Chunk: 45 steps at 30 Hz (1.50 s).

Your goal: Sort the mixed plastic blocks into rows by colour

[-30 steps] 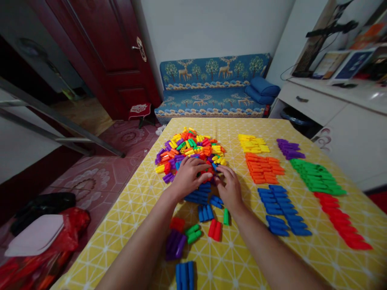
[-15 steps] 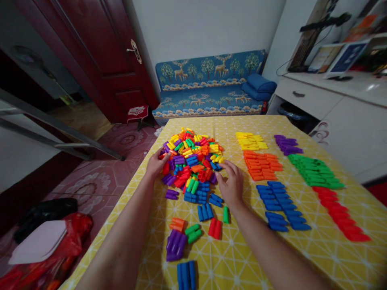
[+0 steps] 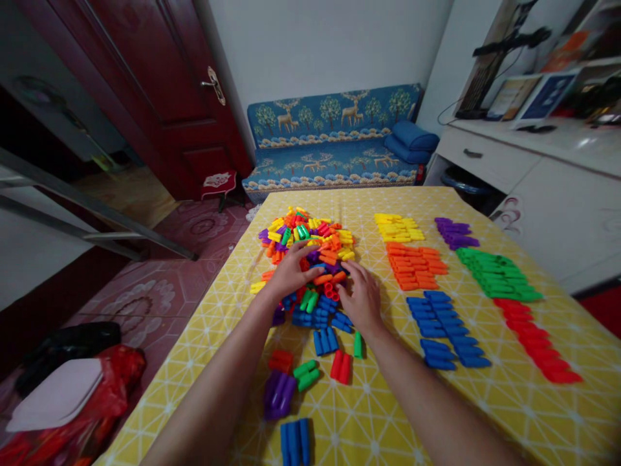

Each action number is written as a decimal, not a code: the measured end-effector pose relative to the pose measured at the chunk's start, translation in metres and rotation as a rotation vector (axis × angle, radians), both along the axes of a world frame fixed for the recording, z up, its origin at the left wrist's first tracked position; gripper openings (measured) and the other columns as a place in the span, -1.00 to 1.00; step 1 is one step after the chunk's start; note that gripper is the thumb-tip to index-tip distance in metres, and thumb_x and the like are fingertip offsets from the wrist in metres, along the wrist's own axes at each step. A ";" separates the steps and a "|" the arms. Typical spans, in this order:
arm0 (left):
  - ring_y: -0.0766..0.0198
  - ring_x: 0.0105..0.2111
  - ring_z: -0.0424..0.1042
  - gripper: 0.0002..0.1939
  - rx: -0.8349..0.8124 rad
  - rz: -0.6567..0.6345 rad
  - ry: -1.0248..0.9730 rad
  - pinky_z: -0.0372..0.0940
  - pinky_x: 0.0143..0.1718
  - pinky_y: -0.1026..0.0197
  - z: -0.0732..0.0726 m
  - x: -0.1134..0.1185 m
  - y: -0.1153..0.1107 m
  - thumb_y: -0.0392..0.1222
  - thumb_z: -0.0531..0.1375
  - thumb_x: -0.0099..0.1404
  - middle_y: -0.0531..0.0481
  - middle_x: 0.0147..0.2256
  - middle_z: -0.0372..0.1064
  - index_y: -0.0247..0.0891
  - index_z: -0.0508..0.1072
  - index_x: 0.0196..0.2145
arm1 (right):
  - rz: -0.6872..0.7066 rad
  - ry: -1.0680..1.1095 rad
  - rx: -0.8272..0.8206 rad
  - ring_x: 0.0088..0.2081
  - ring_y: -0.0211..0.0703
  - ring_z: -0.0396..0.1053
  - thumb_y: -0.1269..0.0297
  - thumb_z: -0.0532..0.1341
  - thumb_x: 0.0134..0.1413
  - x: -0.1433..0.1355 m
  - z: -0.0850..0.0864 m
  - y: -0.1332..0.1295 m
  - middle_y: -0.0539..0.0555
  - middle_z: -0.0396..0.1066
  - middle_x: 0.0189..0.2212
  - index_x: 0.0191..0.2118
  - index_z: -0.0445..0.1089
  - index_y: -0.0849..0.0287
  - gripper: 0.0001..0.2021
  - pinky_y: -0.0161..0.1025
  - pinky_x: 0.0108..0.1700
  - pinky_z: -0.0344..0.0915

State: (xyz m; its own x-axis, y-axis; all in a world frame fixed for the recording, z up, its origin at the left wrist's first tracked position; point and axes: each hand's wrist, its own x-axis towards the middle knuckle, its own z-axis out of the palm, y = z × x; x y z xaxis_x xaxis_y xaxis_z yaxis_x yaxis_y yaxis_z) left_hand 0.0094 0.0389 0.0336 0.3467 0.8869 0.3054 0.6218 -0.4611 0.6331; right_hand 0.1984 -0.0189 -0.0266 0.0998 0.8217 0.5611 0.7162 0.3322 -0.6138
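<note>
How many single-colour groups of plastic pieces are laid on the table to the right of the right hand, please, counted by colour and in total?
Yellow group: 1
Orange group: 1
Blue group: 1
Purple group: 1
Green group: 1
Red group: 1
Total: 6

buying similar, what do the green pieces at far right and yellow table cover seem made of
The green pieces look like smooth molded plastic, judging by uniform bright color and repeated shapes. The yellow table cover looks matte, showing no glare; vinyl or fabric, weave unclear.
</note>
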 end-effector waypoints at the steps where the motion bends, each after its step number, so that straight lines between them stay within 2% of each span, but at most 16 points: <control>1: -0.02 0.20 0.24 -0.46 -0.003 -0.040 0.030 0.22 0.19 -0.03 0.003 0.007 -0.002 -0.09 0.30 0.18 -0.18 0.19 0.20 -0.16 0.41 0.13 | 0.011 0.001 -0.001 0.15 0.05 0.27 0.38 0.20 0.08 0.000 0.000 0.000 0.21 0.35 0.10 0.11 0.34 0.19 -0.57 0.06 0.17 0.19; 5: 0.02 0.23 0.21 -0.44 0.065 -0.131 0.078 0.18 0.23 0.00 0.017 0.018 -0.010 -0.24 0.27 0.20 -0.17 0.17 0.23 -0.17 0.36 0.17 | 0.027 0.015 -0.003 0.14 0.06 0.28 0.43 0.18 0.06 0.002 -0.001 0.002 0.21 0.37 0.08 0.10 0.34 0.22 -0.56 0.06 0.17 0.20; 7: 0.03 0.18 0.26 -0.51 0.136 -0.082 0.100 0.21 0.19 0.01 0.022 0.015 -0.014 -0.24 0.26 0.21 -0.15 0.14 0.27 -0.17 0.42 0.11 | 0.028 0.029 0.000 0.12 0.06 0.29 0.44 0.18 0.05 0.003 -0.002 0.003 0.21 0.38 0.06 0.09 0.35 0.22 -0.57 0.06 0.17 0.21; 9: 0.02 0.06 0.35 -0.66 0.210 0.045 0.171 0.26 0.12 -0.02 0.026 0.009 -0.020 -0.20 0.28 0.20 -0.12 0.02 0.38 -0.15 0.53 -0.04 | 0.034 0.047 0.008 0.10 0.04 0.31 0.44 0.18 0.05 0.003 -0.003 0.004 0.19 0.40 0.03 0.07 0.37 0.20 -0.59 0.05 0.16 0.23; 11: 0.02 -0.06 0.40 -0.77 0.232 0.142 0.261 0.30 0.04 -0.04 0.025 0.005 -0.026 -0.15 0.31 0.17 -0.09 -0.13 0.46 -0.13 0.59 -0.19 | 0.040 0.066 0.015 0.07 0.03 0.33 0.43 0.18 0.06 0.004 -0.004 0.005 0.18 0.42 0.00 0.04 0.38 0.18 -0.62 0.04 0.14 0.25; 12: 0.02 -0.10 0.41 -0.78 0.217 0.149 0.303 0.31 0.01 -0.03 0.023 0.004 -0.029 -0.14 0.33 0.14 -0.08 -0.18 0.47 -0.13 0.60 -0.21 | 0.042 0.074 0.018 0.06 0.02 0.34 0.42 0.18 0.07 0.004 -0.005 0.006 0.18 0.43 -0.01 0.03 0.39 0.18 -0.64 0.03 0.13 0.26; 15: 0.02 -0.12 0.40 -0.67 0.159 0.101 0.383 0.32 -0.05 0.01 0.014 0.006 -0.033 -0.15 0.34 0.12 -0.10 -0.20 0.48 -0.15 0.58 -0.12 | 0.055 0.085 0.024 0.03 0.02 0.36 0.39 0.19 0.08 0.004 -0.005 0.007 0.18 0.44 -0.04 0.01 0.39 0.18 -0.67 0.02 0.10 0.28; 17: 0.02 -0.11 0.39 -0.67 0.165 0.104 0.392 0.31 -0.05 0.02 0.008 0.011 -0.033 -0.18 0.33 0.14 -0.13 -0.18 0.47 -0.17 0.58 -0.10 | 0.075 0.088 0.031 0.01 0.02 0.37 0.38 0.19 0.10 0.004 -0.004 0.007 0.17 0.45 -0.05 0.01 0.39 0.18 -0.68 0.02 0.09 0.29; 21: 0.02 -0.11 0.41 -0.73 0.185 0.140 0.255 0.30 -0.07 0.03 0.006 0.018 -0.031 -0.16 0.27 0.21 -0.14 -0.16 0.50 -0.24 0.56 -0.12 | 0.094 0.112 0.092 0.03 0.01 0.36 0.32 0.18 0.15 0.003 0.003 0.001 0.17 0.43 -0.01 0.08 0.35 0.14 -0.64 0.03 0.10 0.29; 26: 0.17 -0.37 0.48 -0.71 -0.077 0.001 0.007 0.29 -0.35 0.22 0.019 0.022 -0.039 0.03 0.21 0.25 0.00 -0.40 0.52 -0.26 0.56 -0.32 | 0.142 0.068 0.232 0.19 0.01 0.23 0.35 0.13 0.19 0.000 0.016 -0.010 0.15 0.27 0.18 0.28 0.15 0.04 -0.47 0.08 0.19 0.22; 30: 0.22 -0.41 0.45 -0.63 -0.144 -0.023 -0.052 0.23 -0.40 0.28 0.023 0.021 -0.044 0.08 0.17 0.28 0.02 -0.45 0.49 -0.30 0.53 -0.39 | 0.221 -0.039 0.240 0.15 -0.03 0.28 0.38 0.12 0.20 -0.002 0.019 -0.013 0.08 0.33 0.13 0.24 0.23 -0.03 -0.51 0.03 0.17 0.25; 37: 0.24 -0.41 0.44 -0.65 -0.072 0.034 -0.092 0.24 -0.38 0.28 0.014 0.020 -0.045 0.07 0.15 0.31 0.04 -0.46 0.48 -0.27 0.51 -0.40 | 0.223 -0.036 0.213 0.05 -0.05 0.35 0.31 0.19 0.19 -0.002 0.017 -0.011 0.09 0.44 0.01 0.16 0.33 0.03 -0.59 -0.03 0.10 0.29; 45: 0.15 -0.24 0.51 -0.78 0.019 -0.009 -0.091 0.32 -0.21 0.20 -0.008 0.022 -0.041 -0.05 0.18 0.31 -0.05 -0.25 0.55 -0.21 0.51 -0.19 | 0.155 0.030 0.146 0.05 -0.04 0.35 0.30 0.18 0.19 0.000 0.012 -0.009 0.11 0.42 0.02 0.12 0.37 0.05 -0.63 -0.04 0.10 0.29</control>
State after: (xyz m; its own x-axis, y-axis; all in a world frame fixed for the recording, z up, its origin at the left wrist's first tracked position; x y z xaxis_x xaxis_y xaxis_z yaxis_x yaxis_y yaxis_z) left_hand 0.0315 -0.0022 0.0252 0.3242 0.8776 0.3531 0.5580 -0.4789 0.6777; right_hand 0.1983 -0.0283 -0.0150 -0.0033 0.7386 0.6741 0.6317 0.5241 -0.5712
